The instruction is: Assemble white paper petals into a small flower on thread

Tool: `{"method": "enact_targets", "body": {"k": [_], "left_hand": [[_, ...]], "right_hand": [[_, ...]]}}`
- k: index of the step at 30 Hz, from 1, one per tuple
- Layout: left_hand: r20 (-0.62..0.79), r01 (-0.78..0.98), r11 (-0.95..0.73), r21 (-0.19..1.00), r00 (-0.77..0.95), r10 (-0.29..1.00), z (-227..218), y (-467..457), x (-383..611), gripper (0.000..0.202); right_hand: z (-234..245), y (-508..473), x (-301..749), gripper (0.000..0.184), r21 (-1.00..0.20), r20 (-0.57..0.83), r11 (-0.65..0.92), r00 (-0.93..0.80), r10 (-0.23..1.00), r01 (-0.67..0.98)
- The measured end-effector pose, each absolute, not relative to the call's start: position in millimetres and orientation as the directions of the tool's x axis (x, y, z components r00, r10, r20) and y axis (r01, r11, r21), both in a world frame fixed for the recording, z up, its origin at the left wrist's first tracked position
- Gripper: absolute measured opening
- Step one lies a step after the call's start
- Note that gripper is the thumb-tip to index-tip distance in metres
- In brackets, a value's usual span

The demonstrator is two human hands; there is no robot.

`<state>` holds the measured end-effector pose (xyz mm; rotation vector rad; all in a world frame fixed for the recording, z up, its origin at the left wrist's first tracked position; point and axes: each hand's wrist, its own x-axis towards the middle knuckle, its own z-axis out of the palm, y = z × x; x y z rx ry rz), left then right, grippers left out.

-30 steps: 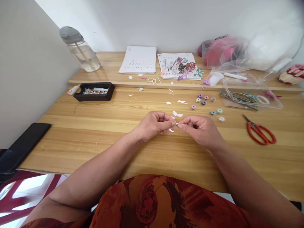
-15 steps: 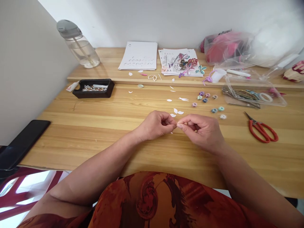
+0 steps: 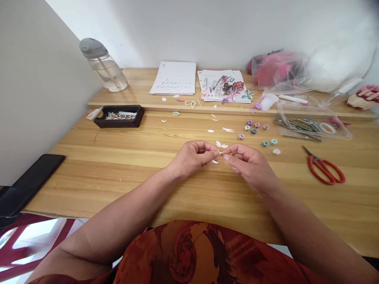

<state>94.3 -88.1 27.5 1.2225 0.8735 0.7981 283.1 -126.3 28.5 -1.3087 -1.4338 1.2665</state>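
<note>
Near the middle of the table my left hand [image 3: 194, 157] pinches a tiny white petal-shaped piece [image 3: 220, 153] between thumb and index finger. My right hand [image 3: 251, 163] is closed in a pinch at the other end of it, fingertips almost meeting those of the left. Fingers cover most of this piece, so its full outline is hidden. White petal cutouts [image 3: 218, 144] lie just beyond the fingertips, and another white cutout [image 3: 214, 161] shows beneath my left fingers. Small thread bobbins [image 3: 254, 131] in several colours sit beyond my right hand.
Red-handled scissors [image 3: 324, 167] lie at right, below a clear plastic box [image 3: 337, 132] of tools. A black tray [image 3: 118, 121] of beads stands left. The raised shelf bears a water bottle [image 3: 108, 71], white cards [image 3: 174, 77] and wire flowers [image 3: 233, 92]. A phone [image 3: 32, 183] lies far left.
The camera view has tipped slightly, so the table items sit lower in the picture. My fingertips have parted a little, and a white sliver now shows between them.
</note>
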Motion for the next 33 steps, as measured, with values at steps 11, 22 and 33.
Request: {"method": "enact_targets", "body": {"k": [11, 22, 33], "left_hand": [[-0.17, -0.065, 0.2, 0.978, 0.317, 0.933, 26, -87, 98, 0.028], [-0.163, 0.01, 0.17, 0.985, 0.34, 0.926, 24, -87, 95, 0.029], [-0.172, 0.018, 0.177, 0.984, 0.348, 0.922, 24, -86, 95, 0.028]], "right_hand": [[28, -138, 270, 0.019, -0.675, 0.383, 0.361, -0.113, 0.917, 0.643], [26, -139, 272, 0.022, -0.61, 0.397, 0.381, -0.149, 0.906, 0.695], [27, -139, 274, 0.025, -0.6, 0.373, 0.377, -0.17, 0.912, 0.705]]}}
